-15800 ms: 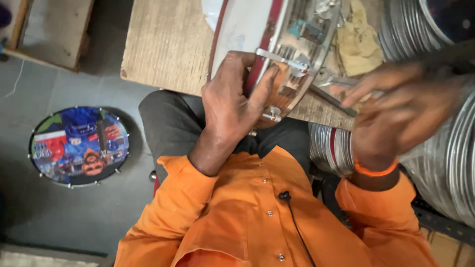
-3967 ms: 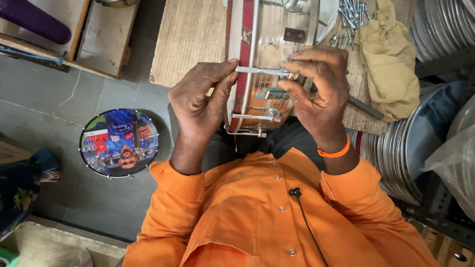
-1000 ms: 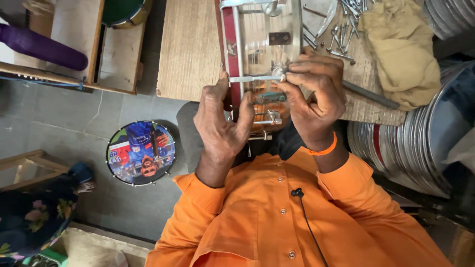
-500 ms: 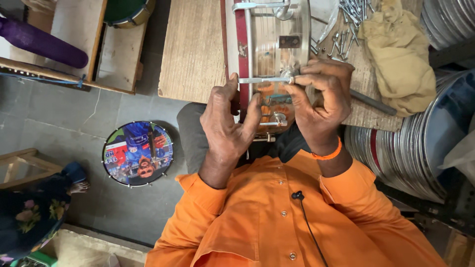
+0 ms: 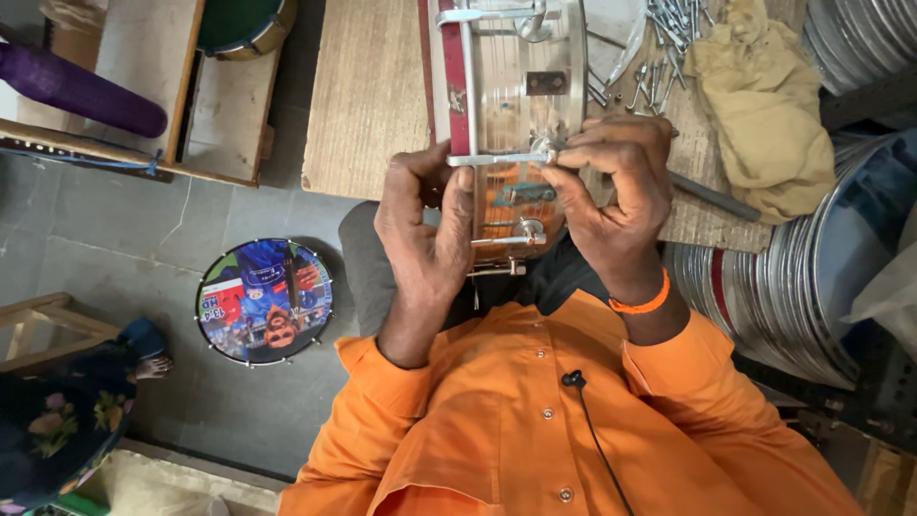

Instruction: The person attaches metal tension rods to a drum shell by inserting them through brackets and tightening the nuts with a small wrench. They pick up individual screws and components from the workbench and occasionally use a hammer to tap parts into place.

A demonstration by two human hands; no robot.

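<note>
Head camera, looking down: your left hand (image 5: 425, 234) grips the red-rimmed, clear-shelled small drum (image 5: 506, 124) on the pale wooden workbench (image 5: 368, 96), while your right hand (image 5: 611, 196) pinches the silver tension rod (image 5: 501, 159) at its tip between closed fingers (image 5: 573, 158). Judging by this, tightening is underway; turning needs a steady shell.

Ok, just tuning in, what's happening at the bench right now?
A person in an orange shirt is working on a small metal-shelled drum propped on edge on the wooden bench. The left hand steadies its red rim; the right hand pinches a fitting on a silver tension rod. Loose hooks and a tan cloth lie alongside.
</note>
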